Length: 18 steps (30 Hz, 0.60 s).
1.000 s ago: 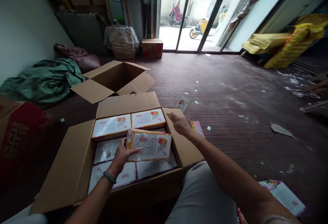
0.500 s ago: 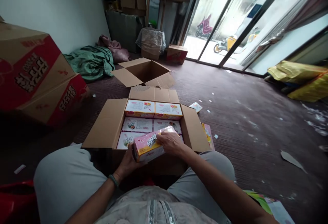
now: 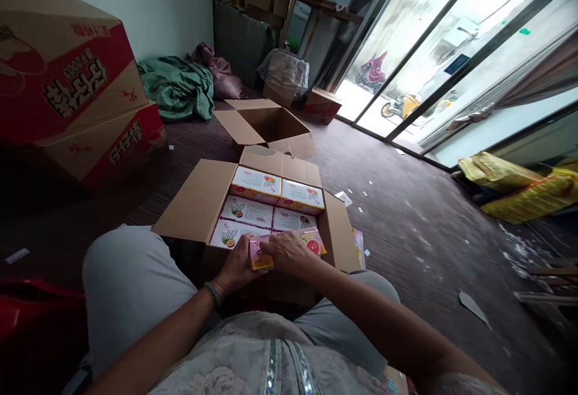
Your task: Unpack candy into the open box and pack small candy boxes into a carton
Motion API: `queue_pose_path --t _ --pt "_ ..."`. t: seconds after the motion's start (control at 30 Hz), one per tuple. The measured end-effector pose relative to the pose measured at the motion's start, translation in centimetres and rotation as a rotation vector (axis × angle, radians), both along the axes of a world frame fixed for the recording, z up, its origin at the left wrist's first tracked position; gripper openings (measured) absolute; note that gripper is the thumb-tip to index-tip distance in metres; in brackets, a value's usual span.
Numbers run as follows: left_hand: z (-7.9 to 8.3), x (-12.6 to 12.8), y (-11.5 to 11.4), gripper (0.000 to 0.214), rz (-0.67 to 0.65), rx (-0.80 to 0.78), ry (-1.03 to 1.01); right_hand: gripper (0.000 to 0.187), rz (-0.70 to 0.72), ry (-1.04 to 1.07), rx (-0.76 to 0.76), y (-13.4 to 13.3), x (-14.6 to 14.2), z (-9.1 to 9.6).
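I sit on the floor with an open cardboard carton between my knees. Inside it lie several small white and orange printed boxes. Both hands hold one pink small box over the carton's near edge. My left hand grips its near end from below, a bead bracelet on the wrist. My right hand is closed over its top.
An empty open carton lies beyond. Two red-printed cartons are stacked at left. Green cloth lies by the wall, a bagged box and small carton near glass doors. Yellow sacks and paper scraps are at right.
The box was lifted out of the carton by my left hand; my right hand came from the carton's flap onto its top. The box now sits lower, closer to my lap.
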State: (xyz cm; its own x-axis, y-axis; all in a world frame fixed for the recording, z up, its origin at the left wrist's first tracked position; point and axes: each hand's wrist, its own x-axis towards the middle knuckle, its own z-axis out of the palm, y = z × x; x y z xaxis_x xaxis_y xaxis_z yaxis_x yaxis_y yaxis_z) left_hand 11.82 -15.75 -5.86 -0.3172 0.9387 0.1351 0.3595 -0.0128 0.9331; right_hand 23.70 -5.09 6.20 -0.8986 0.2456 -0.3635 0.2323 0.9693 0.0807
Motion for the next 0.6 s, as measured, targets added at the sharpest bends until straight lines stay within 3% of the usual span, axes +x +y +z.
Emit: queue_pose_path --t 0.23,0.47,0.53,0.6 --pt "-0.4 -0.3 -0.1 0.070 -0.039 -0.016 0.017 0.021 -0.068 -0.072 0.056 2.6 3.2 -0.5" --pt "0.1 -0.9 0.2 0.073 -0.021 -0.030 -0.092 0.027 -0.519 -0.234 0.135 10.5 14.6 0.8" --pt "0.1 -0.9 0.2 0.073 -0.024 -0.049 -0.115 0.029 -0.661 -0.149 0.148 11.0 17.0 1.4" --pt "0.0 -0.8 0.2 0.073 -0.023 -0.080 -0.133 0.032 -0.693 0.043 0.091 10.0 17.3 1.5"
